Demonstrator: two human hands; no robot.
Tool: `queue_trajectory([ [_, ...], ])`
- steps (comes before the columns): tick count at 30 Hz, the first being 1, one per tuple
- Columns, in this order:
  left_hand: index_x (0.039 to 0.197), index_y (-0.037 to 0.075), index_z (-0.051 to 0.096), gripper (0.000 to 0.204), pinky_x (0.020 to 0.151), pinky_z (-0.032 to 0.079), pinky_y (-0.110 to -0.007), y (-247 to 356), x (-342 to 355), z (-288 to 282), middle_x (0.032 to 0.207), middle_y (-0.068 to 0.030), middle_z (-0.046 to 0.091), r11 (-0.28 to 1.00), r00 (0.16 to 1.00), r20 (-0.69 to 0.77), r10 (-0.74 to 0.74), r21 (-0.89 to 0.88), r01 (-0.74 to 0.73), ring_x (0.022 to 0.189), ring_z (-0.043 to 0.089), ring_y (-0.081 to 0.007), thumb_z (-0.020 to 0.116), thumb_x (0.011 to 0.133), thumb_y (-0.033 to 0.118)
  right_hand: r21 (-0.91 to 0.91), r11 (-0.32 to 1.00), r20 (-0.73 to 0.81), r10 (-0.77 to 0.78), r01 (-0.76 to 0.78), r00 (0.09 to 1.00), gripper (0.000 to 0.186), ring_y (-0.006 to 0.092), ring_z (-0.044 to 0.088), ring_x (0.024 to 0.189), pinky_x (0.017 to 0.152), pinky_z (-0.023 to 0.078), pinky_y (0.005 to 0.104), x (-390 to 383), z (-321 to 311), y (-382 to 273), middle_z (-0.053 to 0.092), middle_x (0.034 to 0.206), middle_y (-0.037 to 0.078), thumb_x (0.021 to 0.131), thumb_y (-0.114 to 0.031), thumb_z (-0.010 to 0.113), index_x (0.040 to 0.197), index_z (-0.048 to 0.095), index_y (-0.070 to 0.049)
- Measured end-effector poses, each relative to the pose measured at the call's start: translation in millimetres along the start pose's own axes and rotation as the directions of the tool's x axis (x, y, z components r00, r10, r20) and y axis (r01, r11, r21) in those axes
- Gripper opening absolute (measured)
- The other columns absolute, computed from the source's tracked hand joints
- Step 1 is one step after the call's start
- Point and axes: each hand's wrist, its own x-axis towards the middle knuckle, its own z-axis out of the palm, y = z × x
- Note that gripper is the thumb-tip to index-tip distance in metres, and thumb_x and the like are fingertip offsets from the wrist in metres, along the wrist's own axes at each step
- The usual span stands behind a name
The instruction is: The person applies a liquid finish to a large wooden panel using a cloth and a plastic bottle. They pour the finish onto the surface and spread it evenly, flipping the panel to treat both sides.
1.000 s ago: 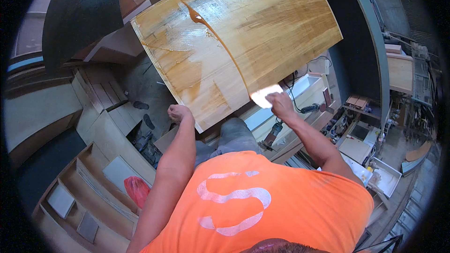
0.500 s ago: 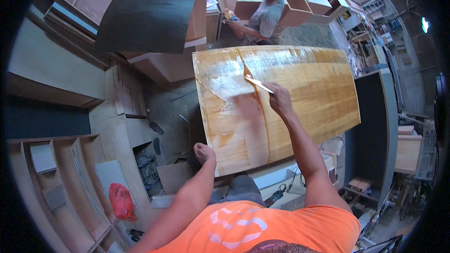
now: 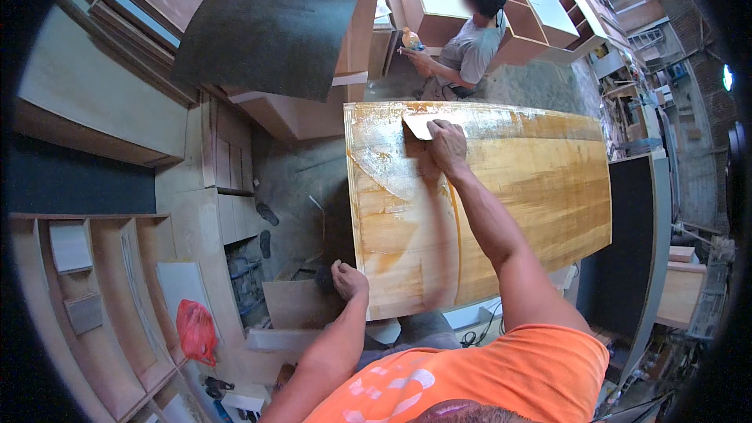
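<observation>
A large wooden panel [image 3: 540,196] lies flat in front of me, coated with shiny amber glue [image 3: 384,141], wettest along the far side and far left corner. My right hand [image 3: 448,147] grips a pale flat spreader [image 3: 419,127], its edge against the coated surface near the far left. A raised amber line of glue [image 3: 457,227] runs from below that hand toward the near edge. Beside the panel's near left edge is my left hand [image 3: 349,280], its fingers curled closed. Whatever may be inside those fingers is hidden.
Beyond the panel a person in a grey shirt [image 3: 476,51] holds a bottle [image 3: 410,39] beside open cabinets [image 3: 529,19]. A curved dark sheet [image 3: 270,19] stands far left. Shelving [image 3: 110,313] and a red plastic bag [image 3: 196,330] are at left; a dark panel [image 3: 627,235] is at right.
My right hand has moved the spreader away from me to near the far edge, and the spreader has turned flatter across. My left hand stays by the left edge. The view has shifted slightly.
</observation>
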Motion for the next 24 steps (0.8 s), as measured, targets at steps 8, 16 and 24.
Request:
queue_trajectory([
  [8,0.121,0.003,0.061,0.042,0.102,0.041,-0.042,18,-5,-7,0.125,-0.0199,0.061,1.000,1.000,0.024,0.002,0.027,-0.003,0.117,0.055,-0.0365,0.038,0.095,0.028,-0.051,0.999,-0.009,0.015,-0.015,1.000,0.015,0.0255,0.065,0.095,0.083,0.047,0.0386,24,4,20,0.067,0.095,0.009,0.084,-0.011,0.052,0.090,0.065,-0.008],
  [16,0.113,-0.002,0.063,0.046,0.098,0.042,-0.044,8,-3,-5,0.118,-0.0251,0.061,0.994,0.995,-0.016,0.100,-0.031,-0.101,0.113,0.056,-0.0408,0.039,0.096,0.033,-0.063,0.996,0.157,0.070,-0.061,0.985,0.015,0.0300,0.068,0.082,0.074,0.051,0.0416,5,3,32,0.068,0.088,0.013,0.081,-0.008,0.053,0.081,0.068,-0.009],
  [24,0.113,-0.003,0.062,0.048,0.099,0.041,-0.046,-5,13,8,0.121,-0.0246,0.061,0.999,0.994,0.107,0.013,0.048,-0.019,0.115,0.055,-0.0399,0.033,0.096,0.032,-0.087,0.993,0.366,0.102,-0.075,0.925,0.008,0.0342,0.066,0.077,0.071,0.053,0.0441,-136,-58,24,0.067,0.085,0.014,0.073,-0.010,0.061,0.077,0.067,-0.012],
])
